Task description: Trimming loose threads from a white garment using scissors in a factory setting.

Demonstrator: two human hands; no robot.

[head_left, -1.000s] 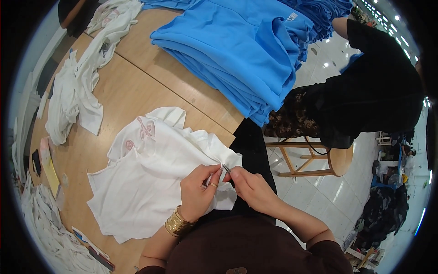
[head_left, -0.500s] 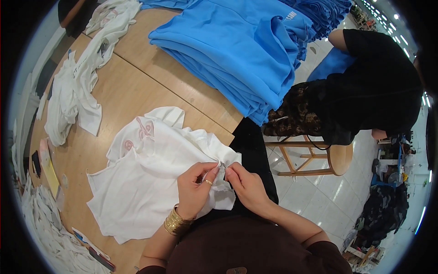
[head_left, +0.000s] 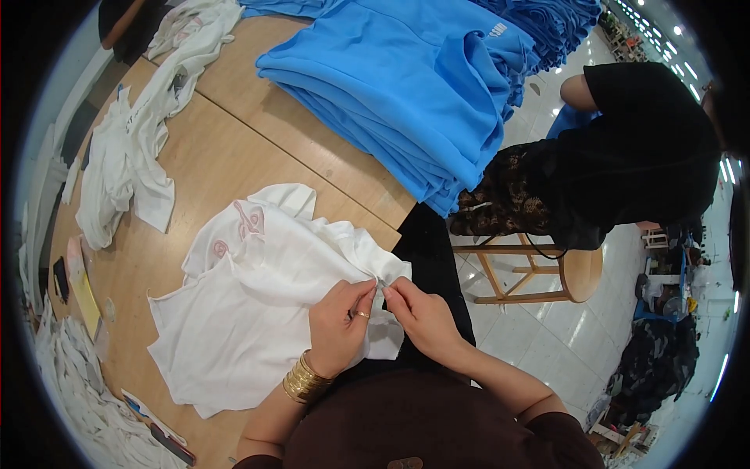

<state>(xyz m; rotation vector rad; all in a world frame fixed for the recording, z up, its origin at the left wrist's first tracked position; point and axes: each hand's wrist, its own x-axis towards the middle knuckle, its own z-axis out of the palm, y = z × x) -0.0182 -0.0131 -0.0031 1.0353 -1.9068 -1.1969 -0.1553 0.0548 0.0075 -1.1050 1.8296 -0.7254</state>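
Observation:
A white garment (head_left: 258,313) with pink embroidery lies spread over the near edge of the wooden table, its right end over my lap. My left hand (head_left: 341,322), with a ring and a wide gold bracelet, pinches the garment's edge between thumb and forefinger. Close beside it, almost touching, my right hand (head_left: 420,313) pinches the same edge with thumb and fingertips. The small spot of cloth between the fingertips is partly hidden, and I cannot make out any fine detail there.
A tall stack of blue garments (head_left: 391,94) covers the table's far right. White cloth (head_left: 117,172) lies at the left, more (head_left: 78,391) at lower left. Scissors (head_left: 168,442) lie near that pile. A person in black (head_left: 641,148) sits by a wooden stool (head_left: 582,273) at right.
My left hand has shifted slightly right, its knuckles turned upward. My right hand stays nearly in place. The seated person at right has moved a little, and less blue cloth shows beside them.

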